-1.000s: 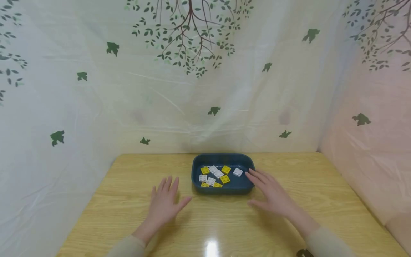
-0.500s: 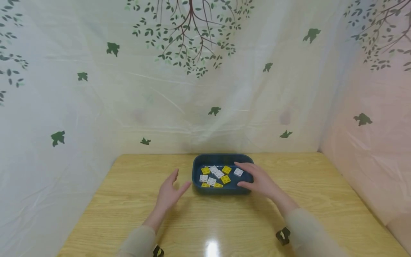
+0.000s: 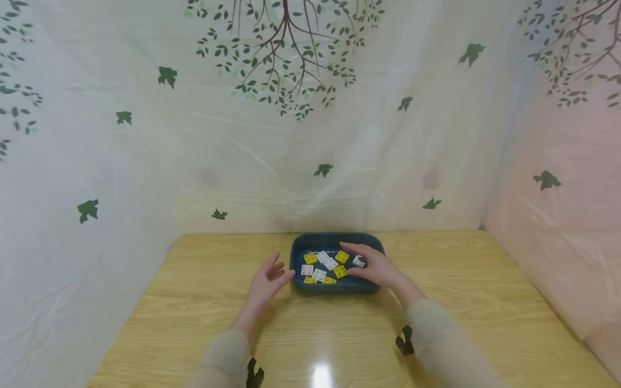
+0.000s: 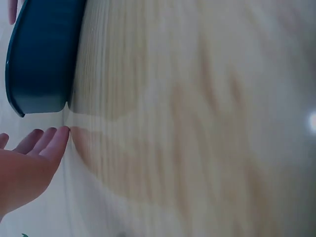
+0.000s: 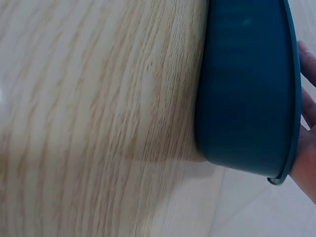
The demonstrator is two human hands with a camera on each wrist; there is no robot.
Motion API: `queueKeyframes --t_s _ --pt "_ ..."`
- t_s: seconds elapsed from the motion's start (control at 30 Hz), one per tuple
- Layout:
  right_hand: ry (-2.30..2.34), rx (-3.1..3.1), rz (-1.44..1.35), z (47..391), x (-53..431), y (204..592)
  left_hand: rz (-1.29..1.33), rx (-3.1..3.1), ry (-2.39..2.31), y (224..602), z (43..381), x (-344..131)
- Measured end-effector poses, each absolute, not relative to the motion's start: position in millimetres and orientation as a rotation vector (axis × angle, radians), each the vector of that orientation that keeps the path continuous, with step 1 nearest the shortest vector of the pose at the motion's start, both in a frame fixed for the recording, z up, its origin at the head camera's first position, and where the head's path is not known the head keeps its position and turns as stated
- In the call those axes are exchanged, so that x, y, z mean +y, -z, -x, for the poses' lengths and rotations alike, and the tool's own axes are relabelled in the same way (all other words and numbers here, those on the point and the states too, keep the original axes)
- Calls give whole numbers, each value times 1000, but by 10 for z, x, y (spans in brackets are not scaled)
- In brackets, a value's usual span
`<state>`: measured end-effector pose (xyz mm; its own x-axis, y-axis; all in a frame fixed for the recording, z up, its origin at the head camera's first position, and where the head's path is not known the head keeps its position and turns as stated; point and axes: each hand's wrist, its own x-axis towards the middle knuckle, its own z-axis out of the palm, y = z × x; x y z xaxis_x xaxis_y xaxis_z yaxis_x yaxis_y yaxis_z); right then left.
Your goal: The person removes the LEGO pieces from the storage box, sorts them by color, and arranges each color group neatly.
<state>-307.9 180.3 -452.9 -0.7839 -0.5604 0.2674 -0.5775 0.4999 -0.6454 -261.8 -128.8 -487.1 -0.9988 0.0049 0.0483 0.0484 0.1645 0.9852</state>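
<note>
A dark blue tray (image 3: 335,289) with rounded corners stands at the back of the table and holds several yellow and white toy bricks. My right hand (image 3: 378,268) reaches over its right end, thumb and fingers apart. The thumb tip is close to a yellow brick (image 3: 340,271), and a white brick (image 3: 358,261) lies partly hidden by the hand. In the right wrist view the tray wall (image 5: 247,89) covers part of that hand (image 5: 307,158). My left hand (image 3: 266,281) hovers beside the tray's left end, holding nothing, fingers loosely bent; the left wrist view has its fingers near the tray's corner.
The wooden table (image 3: 194,312) extends on both sides of the tray and in front of it. Behind it hangs a pale curtain (image 3: 242,161) printed with branches and leaves. A dark device (image 3: 405,340) sits at the right wrist, another (image 3: 254,373) at the left.
My right hand has moved left from the tray's right rim to over the bricks. My left hand has come up and right, closer to the tray, its fingers bending. The bricks appear unmoved.
</note>
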Motion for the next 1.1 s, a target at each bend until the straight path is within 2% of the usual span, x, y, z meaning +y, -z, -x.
queueKeyframes --t_s 0.77,1.1 --pt "-1116 -2949 -926 3250 1692 4624 209 -2466 2104 4923 2717 -1268" --pt "-1133 -2960 -990 3278 1680 4655 218 -2463 2122 4943 2719 -1278"
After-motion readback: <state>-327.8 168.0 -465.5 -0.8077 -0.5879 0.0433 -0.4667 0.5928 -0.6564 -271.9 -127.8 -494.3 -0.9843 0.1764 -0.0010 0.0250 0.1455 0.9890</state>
